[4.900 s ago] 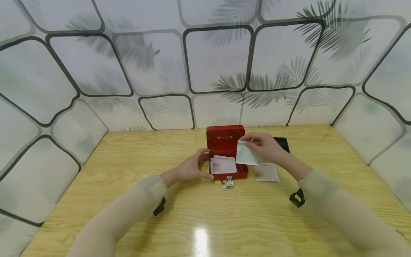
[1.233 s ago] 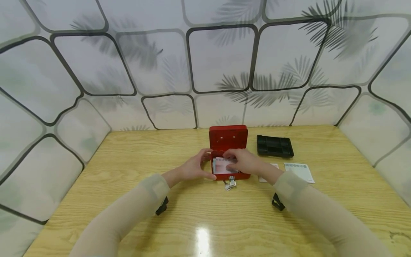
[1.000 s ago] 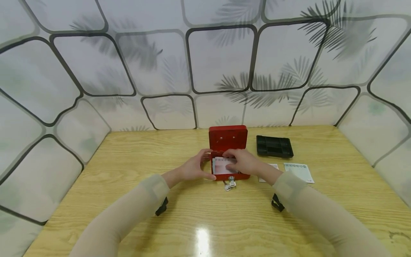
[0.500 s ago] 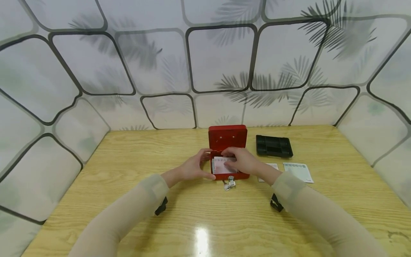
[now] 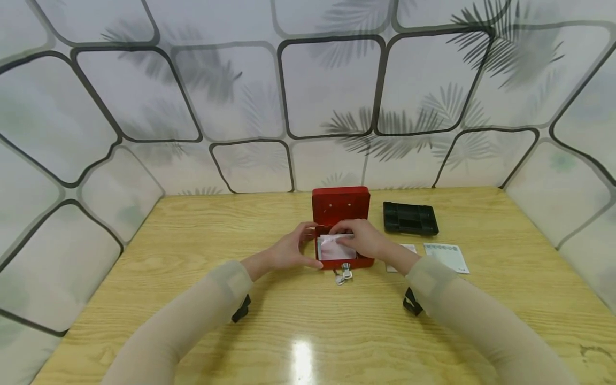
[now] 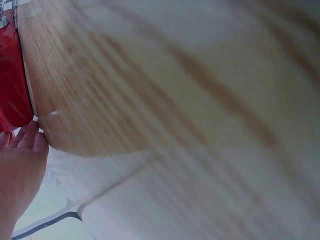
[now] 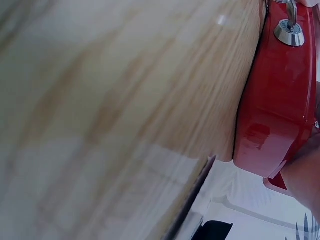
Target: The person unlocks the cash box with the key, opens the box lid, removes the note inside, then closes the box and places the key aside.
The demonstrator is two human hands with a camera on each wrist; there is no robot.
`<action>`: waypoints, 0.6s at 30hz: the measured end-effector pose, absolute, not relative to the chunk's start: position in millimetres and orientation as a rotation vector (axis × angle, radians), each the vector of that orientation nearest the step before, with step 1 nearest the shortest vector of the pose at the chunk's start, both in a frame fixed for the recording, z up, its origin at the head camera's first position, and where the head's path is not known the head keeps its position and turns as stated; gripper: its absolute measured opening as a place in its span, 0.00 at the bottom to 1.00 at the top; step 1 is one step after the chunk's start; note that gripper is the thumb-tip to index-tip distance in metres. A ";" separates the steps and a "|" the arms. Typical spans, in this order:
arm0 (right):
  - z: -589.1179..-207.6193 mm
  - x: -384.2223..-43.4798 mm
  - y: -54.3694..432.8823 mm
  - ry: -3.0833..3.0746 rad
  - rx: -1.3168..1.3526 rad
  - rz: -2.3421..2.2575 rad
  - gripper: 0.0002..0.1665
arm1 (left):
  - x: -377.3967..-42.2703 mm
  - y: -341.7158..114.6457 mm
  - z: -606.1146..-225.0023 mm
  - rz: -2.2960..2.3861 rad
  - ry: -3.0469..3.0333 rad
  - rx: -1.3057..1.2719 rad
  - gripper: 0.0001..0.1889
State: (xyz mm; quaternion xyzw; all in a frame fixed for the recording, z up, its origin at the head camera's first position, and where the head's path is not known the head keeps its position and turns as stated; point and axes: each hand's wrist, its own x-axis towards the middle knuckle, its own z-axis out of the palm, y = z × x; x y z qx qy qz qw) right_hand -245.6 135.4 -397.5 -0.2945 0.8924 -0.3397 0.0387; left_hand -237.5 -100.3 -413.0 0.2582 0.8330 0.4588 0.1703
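Note:
A red cash box (image 5: 340, 199) stands with its lid up and several banknotes inside. My left hand (image 5: 289, 250) grips the box's left end, thumb at the front corner and fingers toward the back. In the left wrist view, the fingertips of that hand (image 6: 22, 160) touch the red box (image 6: 12, 75). Reaching into the box from the right, my right hand (image 5: 363, 238) pinches the top pink banknote (image 5: 331, 247), which looks bowed. In the right wrist view the red box wall (image 7: 272, 105) hides most of the right hand (image 7: 304, 175). A key (image 7: 291, 15) sits in the front lock.
Another key (image 5: 340, 279) hangs below the lock. A black compartment tray (image 5: 410, 231) lies right of the box. A pale green banknote (image 5: 447, 258) rests farther right, and a pinkish banknote (image 5: 410, 248) is partly covered by the right forearm. The patterned wall rises behind the wooden table.
The right hand first held the pale green banknote above the box; that note now lies on the table. Back in the box, the hand has lifted slightly and the pink banknote has bowed.

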 end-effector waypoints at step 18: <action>-388.7 -244.8 137.9 2.759 -0.866 -1.265 0.12 | -236.6 -98.3 -411.2 1.255 2.401 0.668 0.48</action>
